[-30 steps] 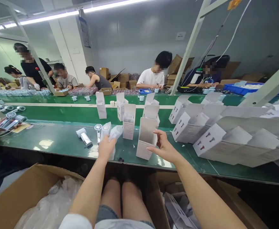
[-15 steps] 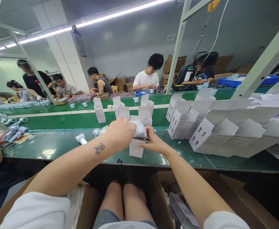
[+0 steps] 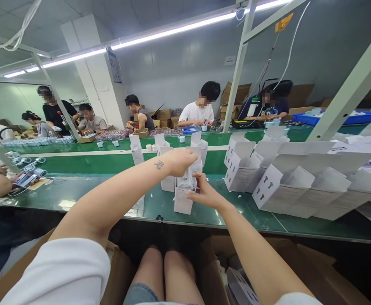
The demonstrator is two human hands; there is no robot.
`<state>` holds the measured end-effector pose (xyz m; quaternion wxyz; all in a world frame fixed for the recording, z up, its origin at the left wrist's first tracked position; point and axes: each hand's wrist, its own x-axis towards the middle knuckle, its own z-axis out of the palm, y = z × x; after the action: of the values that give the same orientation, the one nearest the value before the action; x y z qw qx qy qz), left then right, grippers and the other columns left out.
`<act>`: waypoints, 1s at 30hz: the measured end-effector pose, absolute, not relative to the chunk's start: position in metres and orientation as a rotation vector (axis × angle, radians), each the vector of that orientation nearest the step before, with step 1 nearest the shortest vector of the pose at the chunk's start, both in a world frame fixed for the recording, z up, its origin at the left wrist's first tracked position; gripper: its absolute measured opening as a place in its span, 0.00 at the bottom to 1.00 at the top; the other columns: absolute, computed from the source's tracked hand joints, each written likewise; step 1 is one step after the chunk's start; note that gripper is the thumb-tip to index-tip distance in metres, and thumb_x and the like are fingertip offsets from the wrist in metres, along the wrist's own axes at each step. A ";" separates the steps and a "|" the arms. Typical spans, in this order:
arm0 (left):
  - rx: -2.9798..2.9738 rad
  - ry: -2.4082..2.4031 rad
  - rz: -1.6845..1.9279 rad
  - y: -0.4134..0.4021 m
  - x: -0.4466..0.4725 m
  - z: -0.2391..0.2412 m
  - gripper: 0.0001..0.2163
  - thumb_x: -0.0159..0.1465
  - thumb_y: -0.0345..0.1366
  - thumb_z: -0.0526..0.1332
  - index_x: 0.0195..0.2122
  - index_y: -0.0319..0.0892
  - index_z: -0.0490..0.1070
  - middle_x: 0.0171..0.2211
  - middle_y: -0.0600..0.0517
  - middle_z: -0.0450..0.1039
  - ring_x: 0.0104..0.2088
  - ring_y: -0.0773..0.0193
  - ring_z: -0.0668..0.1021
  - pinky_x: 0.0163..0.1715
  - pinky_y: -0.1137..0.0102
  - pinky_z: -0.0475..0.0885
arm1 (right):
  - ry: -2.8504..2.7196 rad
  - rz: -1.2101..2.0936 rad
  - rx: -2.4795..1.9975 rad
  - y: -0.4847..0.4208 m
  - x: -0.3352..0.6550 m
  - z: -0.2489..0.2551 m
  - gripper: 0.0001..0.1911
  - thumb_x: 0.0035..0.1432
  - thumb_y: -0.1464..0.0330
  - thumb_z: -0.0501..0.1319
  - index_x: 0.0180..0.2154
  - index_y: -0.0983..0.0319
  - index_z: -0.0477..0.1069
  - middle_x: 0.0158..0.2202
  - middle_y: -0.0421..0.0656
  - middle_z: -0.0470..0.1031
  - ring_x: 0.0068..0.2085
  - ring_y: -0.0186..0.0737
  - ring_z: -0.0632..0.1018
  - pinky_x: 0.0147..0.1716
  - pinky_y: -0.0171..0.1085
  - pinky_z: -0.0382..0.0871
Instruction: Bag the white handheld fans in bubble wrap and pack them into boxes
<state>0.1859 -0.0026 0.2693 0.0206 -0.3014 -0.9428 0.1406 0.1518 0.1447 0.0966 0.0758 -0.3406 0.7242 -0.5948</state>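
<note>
My left hand (image 3: 184, 162) is closed on the upper part of a clear plastic bag (image 3: 186, 181) above a small white carton (image 3: 183, 201). The bag's lower part sits in the carton's open top; what it contains is hard to make out. My right hand (image 3: 207, 191) grips the carton's right side, thumb on the front and fingers at the upper edge. Behind them stand more white cartons with raised flaps, one of them (image 3: 137, 149) to the left on the far green strip. My left forearm hides part of the bench.
Rows of open white cartons (image 3: 300, 190) stand on the green bench (image 3: 87, 190) at right. Grey-blue devices (image 3: 29, 173) lie at far left near another person's hand. Co-workers sit across the line. A slanted metal post (image 3: 347, 80) rises at right; cardboard boxes flank my legs.
My left hand has moved up and right over the carton, and the bag now looks longer and more upright. My right hand keeps its grip on the carton. The view has shifted slightly.
</note>
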 end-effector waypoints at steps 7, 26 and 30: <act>-1.209 -3.028 0.650 0.001 0.196 0.264 0.20 0.53 0.22 0.63 0.48 0.39 0.72 0.48 0.41 0.71 0.43 0.50 0.77 0.39 0.64 0.70 | 2.305 -1.724 -0.951 0.121 0.153 0.113 0.26 0.51 0.56 0.67 0.48 0.59 0.63 0.50 0.48 0.68 0.50 0.52 0.72 0.47 0.51 0.71; -0.696 -2.777 0.142 -0.027 0.243 0.133 0.14 0.62 0.35 0.60 0.47 0.35 0.66 0.43 0.40 0.72 0.46 0.49 0.73 0.51 0.49 0.65 | 2.245 -1.829 -0.897 0.124 0.171 0.095 0.36 0.44 0.67 0.68 0.54 0.54 0.55 0.53 0.48 0.67 0.54 0.50 0.71 0.42 0.42 0.74; -0.627 -2.751 -0.151 -0.057 0.251 0.114 0.08 0.61 0.26 0.55 0.41 0.37 0.67 0.37 0.44 0.72 0.40 0.55 0.75 0.39 0.62 0.72 | 2.298 -1.659 -0.994 0.116 0.189 0.113 0.37 0.48 0.66 0.68 0.58 0.51 0.55 0.62 0.47 0.58 0.63 0.53 0.62 0.50 0.48 0.72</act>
<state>0.2511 -0.0566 0.1141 0.1574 -0.2193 -0.9614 -0.0528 0.1894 0.1160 0.1127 0.0689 -0.3302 0.7633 -0.5510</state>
